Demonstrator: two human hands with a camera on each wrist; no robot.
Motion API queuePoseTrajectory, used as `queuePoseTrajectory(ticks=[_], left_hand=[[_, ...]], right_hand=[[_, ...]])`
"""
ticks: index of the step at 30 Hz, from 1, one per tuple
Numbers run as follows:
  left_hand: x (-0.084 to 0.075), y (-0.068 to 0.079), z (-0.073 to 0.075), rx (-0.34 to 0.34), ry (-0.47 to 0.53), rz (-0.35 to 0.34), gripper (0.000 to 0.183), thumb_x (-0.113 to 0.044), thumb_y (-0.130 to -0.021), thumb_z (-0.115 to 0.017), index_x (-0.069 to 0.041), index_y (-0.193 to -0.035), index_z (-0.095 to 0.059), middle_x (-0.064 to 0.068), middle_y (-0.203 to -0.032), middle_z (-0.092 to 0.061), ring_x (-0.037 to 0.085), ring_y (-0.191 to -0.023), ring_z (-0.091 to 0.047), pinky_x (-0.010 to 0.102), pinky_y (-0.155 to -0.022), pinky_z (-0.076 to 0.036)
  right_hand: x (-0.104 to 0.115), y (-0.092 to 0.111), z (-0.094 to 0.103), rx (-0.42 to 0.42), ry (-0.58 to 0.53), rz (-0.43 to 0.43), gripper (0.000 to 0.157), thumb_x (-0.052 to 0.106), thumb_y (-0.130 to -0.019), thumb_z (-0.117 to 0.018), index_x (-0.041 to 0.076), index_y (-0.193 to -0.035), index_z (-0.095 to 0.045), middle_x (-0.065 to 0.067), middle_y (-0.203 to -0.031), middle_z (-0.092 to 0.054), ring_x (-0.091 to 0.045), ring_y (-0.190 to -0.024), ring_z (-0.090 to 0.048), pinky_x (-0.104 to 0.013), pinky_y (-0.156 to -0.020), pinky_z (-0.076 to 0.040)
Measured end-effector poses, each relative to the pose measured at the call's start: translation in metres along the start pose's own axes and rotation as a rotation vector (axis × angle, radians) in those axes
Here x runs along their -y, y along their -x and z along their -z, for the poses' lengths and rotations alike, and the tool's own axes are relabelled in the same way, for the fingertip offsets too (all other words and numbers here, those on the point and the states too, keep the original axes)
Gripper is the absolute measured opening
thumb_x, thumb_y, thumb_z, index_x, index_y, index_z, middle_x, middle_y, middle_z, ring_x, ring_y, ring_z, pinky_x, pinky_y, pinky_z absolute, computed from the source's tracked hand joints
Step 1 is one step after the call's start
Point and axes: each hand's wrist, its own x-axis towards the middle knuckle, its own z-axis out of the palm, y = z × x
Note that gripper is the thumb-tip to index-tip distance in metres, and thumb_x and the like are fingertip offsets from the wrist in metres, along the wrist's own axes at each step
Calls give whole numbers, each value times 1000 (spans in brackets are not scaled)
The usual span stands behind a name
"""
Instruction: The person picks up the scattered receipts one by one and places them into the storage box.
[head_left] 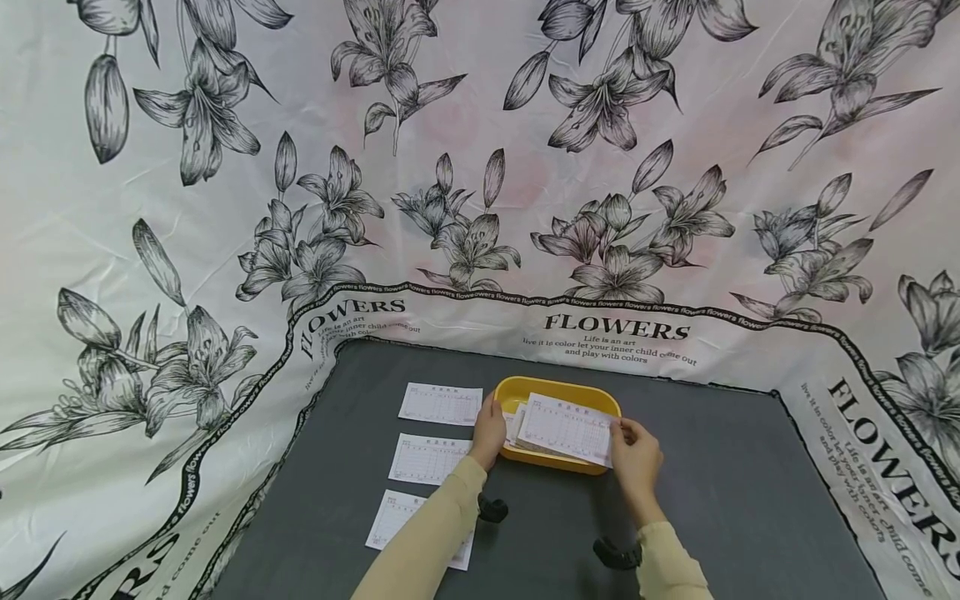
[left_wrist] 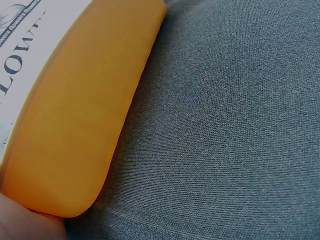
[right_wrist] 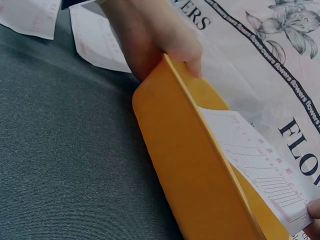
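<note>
My right hand [head_left: 637,460] pinches the printed slip [head_left: 567,427], lower right of frame centre; the slip's long axis runs leftward over the yellow tray [head_left: 540,458]; my left hand [head_left: 489,431] grips the tray's left end.

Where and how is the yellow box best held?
The yellow box is probably best gripped by the rim of its left end, from the left, where the left hand holds it: the thin wall stands up for pinching. In the head view, paper hides part of the right end.
</note>
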Motion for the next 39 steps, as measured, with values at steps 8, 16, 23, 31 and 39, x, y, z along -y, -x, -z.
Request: queuePoseTrajectory(ticks=[8,16,23,31,39], left_hand=[[1,1,1,5,6,-12,51,-24,-119,-30,0,-163,-35,22,-165,-42,42,-153,-39,57,-128,-31],[0,0,1,10,5,-4,51,-24,-119,-30,0,-163,-36,22,-165,-42,42,-153,-39,57,-128,-31],[0,1,0,10,22,15,50,-24,-119,-30,-1,-163,-36,21,-165,-43,39,-153,-40,55,-128,-31],[1,1,0,14,33,1,50,-23,-119,-30,-1,-163,-36,21,-165,-43,40,-153,-40,55,-128,-31],[1,0,0,14,33,18,51,-25,-119,-30,-3,-164,-35,20,-166,-42,39,-154,-39,55,-129,-30]], right_hand=[[0,-5,-4,-12,20,50,28,16,-105,-67,-6,-119,-76,-23,-103,-78,-35,-90,-72,-29,-71,-48],[-4,-10,-11,-5,26,84,27,14,-104,-66,-8,-116,-75,-25,-100,-77,-41,-88,-70,-51,-84,-49],[-6,-10,-16,23,59,76,27,13,-104,-65,-9,-117,-74,-27,-105,-77,-47,-102,-68,-66,-97,-38],[-7,-10,-20,28,128,92,25,13,-104,-65,-7,-114,-76,-26,-102,-76,-47,-100,-63,-65,-91,-30],[-7,-11,-24,58,276,162,25,10,-103,-65,-9,-116,-75,-30,-110,-75,-50,-101,-59,-69,-92,-28]])
